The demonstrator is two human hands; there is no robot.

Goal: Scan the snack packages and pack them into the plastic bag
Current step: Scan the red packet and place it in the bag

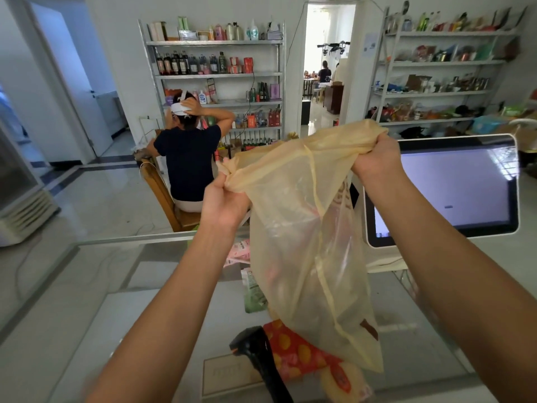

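Shop room, stocked metal shelves (215, 74) along the far wall, a seated person (189, 164) with back to the camera beyond the counter. Foreground was a glass counter (87, 286); a lit touchscreen (453, 187), mostly blank, stood on its right side.

Thin yellowish plastic bag (305, 228) hung in the air above the counter, lower end dangling just over the packages. It looked empty, as far as the see-through film allowed. Grip: left hand (223, 202) clutched a bunched piece of the rim; right hand (377, 161), held higher, was clenched round a wad of the opposite side. Mouth not seen open.

Snack packages lay on the counter, none in the bag. Nearest were a red package (296, 353) with orange spots and a yellow package (343, 382), both partly under the bag's tail. Farther back were a green package (254, 295) and a pink package (239, 253), half hidden by the film. Black handheld scanner (258, 353) lay beside the red one, close to the near edge.

Risks, as judged:
- Film that thin could rip if the hands pulled apart hard while its sides clung together.
- The hanging tail could drag over the scanner or nudge a package off.
- The bag screened the packages from sight, so one could go in unscanned; nothing showed which had been scanned.
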